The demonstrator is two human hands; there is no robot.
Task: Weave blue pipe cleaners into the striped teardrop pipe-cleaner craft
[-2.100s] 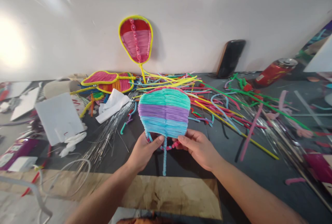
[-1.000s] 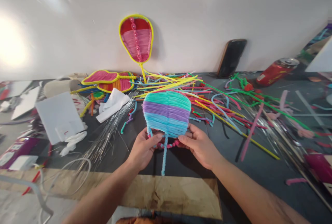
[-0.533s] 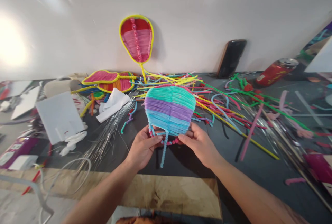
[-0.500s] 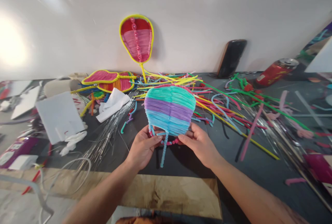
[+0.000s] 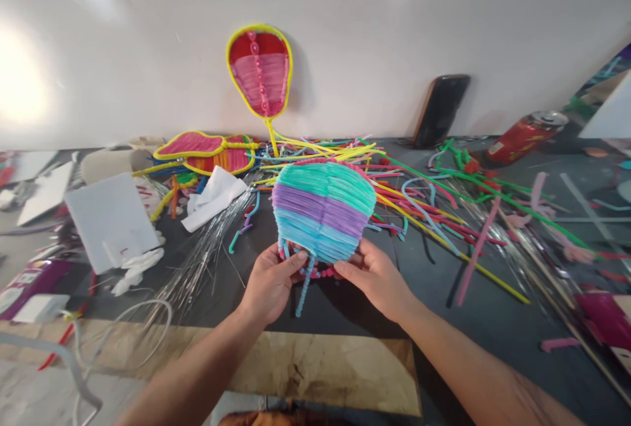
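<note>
Between my hands is a pipe-cleaner petal (image 5: pixel 323 209), striped green, purple and light blue, with a twisted blue stem hanging down from its lower edge. My left hand (image 5: pixel 273 281) pinches its lower left edge, the thumb lying near the stem. At the lower right edge, my right hand (image 5: pixel 372 275) grips it with the thumb in front and the fingers behind. A pink and blue edging shows under the petal, partly hidden. Behind it, a pink and red petal with a yellow rim (image 5: pixel 259 74) stands upright against the white wall.
Loose pipe cleaners (image 5: pixel 434 206) spread across the dark table. To the left lie yellow-rimmed petals (image 5: pixel 204 150), silver wires (image 5: pixel 207 261), a white card (image 5: pixel 113 222) and a white cable (image 5: pixel 167 321). A phone (image 5: pixel 440 110) leans on the wall beside a red can (image 5: pixel 525 137).
The striped petal has tilted slightly clockwise, its stem end swinging a little to the left. Both hands keep their hold on it.
</note>
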